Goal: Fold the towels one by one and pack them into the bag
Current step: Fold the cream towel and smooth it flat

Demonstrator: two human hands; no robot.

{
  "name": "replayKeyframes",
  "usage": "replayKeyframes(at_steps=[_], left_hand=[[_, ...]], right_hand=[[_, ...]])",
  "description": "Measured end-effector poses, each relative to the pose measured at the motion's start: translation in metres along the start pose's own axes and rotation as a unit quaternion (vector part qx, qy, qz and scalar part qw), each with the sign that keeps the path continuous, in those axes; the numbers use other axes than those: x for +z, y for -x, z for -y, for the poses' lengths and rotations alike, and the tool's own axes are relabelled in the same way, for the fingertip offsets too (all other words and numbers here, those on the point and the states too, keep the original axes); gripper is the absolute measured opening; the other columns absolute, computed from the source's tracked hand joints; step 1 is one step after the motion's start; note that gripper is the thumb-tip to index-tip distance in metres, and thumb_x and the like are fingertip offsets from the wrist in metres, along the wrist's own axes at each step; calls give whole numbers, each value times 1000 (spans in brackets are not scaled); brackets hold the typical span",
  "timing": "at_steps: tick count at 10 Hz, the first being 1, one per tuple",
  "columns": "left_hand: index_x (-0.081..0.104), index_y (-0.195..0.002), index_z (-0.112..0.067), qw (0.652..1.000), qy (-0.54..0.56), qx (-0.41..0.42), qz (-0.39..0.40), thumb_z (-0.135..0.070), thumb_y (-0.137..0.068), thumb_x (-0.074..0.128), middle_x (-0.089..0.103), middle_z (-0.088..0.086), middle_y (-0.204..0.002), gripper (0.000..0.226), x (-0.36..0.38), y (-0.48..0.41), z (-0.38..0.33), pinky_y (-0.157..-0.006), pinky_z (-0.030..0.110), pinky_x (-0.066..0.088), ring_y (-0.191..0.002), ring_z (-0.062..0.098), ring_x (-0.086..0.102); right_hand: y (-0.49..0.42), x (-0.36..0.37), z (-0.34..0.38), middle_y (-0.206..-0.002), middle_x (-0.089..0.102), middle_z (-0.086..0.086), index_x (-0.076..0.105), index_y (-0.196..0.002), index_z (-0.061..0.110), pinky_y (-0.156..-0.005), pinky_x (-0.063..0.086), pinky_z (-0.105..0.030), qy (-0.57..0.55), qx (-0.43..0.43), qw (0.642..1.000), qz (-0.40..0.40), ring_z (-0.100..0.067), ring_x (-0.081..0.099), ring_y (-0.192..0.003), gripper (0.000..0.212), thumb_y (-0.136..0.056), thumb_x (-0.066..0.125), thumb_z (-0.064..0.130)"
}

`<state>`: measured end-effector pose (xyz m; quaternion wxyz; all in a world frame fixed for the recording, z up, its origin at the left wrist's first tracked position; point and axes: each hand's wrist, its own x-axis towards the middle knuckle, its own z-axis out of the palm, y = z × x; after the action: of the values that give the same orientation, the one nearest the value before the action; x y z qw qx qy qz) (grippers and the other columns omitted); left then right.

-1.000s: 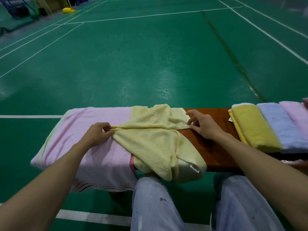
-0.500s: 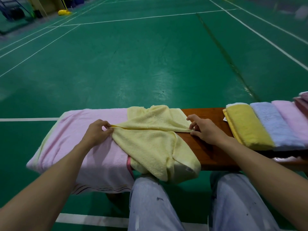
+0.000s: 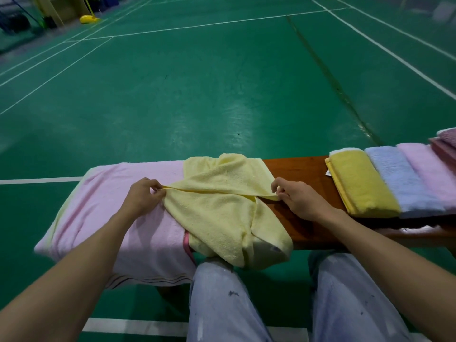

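Far off to the left of everything, at the edge of the green court floor [image 3: 222, 82], some yellow gear [image 3: 89, 19] lies by the wall, too small to make out. Nearer, a wooden bench [image 3: 306, 174] runs across in front of the seated person's knees. Its left end is covered by a pink towel [image 3: 118, 213] spread flat and hanging over the near edge.

The left hand [image 3: 142, 197] rests on that pink towel, thumb and fingertips pinched on the left end of a taut fold in a pale yellow towel [image 3: 222, 213]. Just to the right of this hand the yellow towel lies rumpled, half on the pink one and half on bare wood, with its lower part spilling over the bench's near edge onto the person's left knee [image 3: 217, 275].

The right hand [image 3: 298, 198] pinches the other end of the same fold, fingers curled, its heel just above bare bench. Nothing lies between the two hands but the towel itself.

To the right of the right hand, near but apart, folded towels lie side by side: a darker yellow folded towel [image 3: 360, 183], then a blue folded towel [image 3: 399, 178], then a pink folded towel [image 3: 431, 174], with more reddish cloth cut off by the picture's edge.
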<state>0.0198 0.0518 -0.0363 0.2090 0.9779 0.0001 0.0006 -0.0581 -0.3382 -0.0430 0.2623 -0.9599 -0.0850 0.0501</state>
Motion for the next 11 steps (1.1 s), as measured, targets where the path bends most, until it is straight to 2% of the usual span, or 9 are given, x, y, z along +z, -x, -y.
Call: replayKeyframes(at_steps=[1,2,3,4,5,6,7,10,11], left_hand=[[69,-95,-7,1000,-1,-3,2,-19,-90,64,60,9,-98,13,1,0,0,-78,30,35,-89,21,49],[69,-96,-7,1000,0,-5,3,-18,-90,64,61,10,-100,14,1,0,0,-78,30,36,-90,22,49],[69,-96,-6,1000,-1,-5,2,-19,-90,64,61,11,-101,15,0,0,-1,-77,31,36,-90,22,49],[69,-97,-6,1000,2,-6,4,-19,-90,64,61,11,-101,15,0,0,0,-77,31,37,-90,23,50],[69,-97,-7,1000,2,-6,4,-20,-90,64,62,12,-102,15,-1,1,0,-77,31,36,-90,23,50],[69,-96,-7,1000,5,-6,3,-20,-90,64,62,11,-101,15,-1,1,0,-77,31,37,-90,23,50],[69,-95,-7,1000,7,-8,-5,-20,-90,64,62,11,-102,14,-2,1,2,-77,31,37,-90,23,50],[69,-95,-7,999,8,-24,-27,-18,-90,66,62,14,-106,12,-8,-8,15,-77,32,38,-91,28,57],[69,-98,-6,999,11,-33,-18,-16,-91,64,62,15,-109,13,-7,-12,13,-79,33,40,-97,31,57]], right_hand=[[5,3,7,-114,67,-3,52,-111,25,-76,56,-25,-31,-8,999,0,-15,62,-88,13,-102,48,16],[10,6,17,-107,65,1,45,-107,27,-69,54,-21,-65,-19,998,-11,-11,61,-81,16,-99,53,15],[13,10,28,-102,63,2,44,-105,27,-80,59,-30,-99,-27,995,-5,-14,64,-87,18,-98,56,16],[16,15,35,-104,62,3,42,-108,28,-81,58,-28,-118,-18,993,24,-11,63,-89,27,-94,64,20],[20,20,39,-104,58,6,37,-109,29,-80,56,-24,-110,-10,993,40,-9,60,-90,48,-82,77,31],[24,23,41,-106,53,9,36,-109,30,-84,54,-26,-86,-14,996,33,-10,57,-95,63,-70,85,41],[27,26,41,-111,50,10,37,-109,31,-87,54,-28,-88,-3,996,33,-11,55,-100,68,-65,87,44],[0,10,23,-105,53,8,41,-103,26,-82,48,-27,-91,50,995,10,-13,55,-99,54,-72,85,29],[-12,3,15,-99,55,7,43,-102,25,-78,47,-25,-103,56,993,13,-12,57,-93,48,-76,83,23]])
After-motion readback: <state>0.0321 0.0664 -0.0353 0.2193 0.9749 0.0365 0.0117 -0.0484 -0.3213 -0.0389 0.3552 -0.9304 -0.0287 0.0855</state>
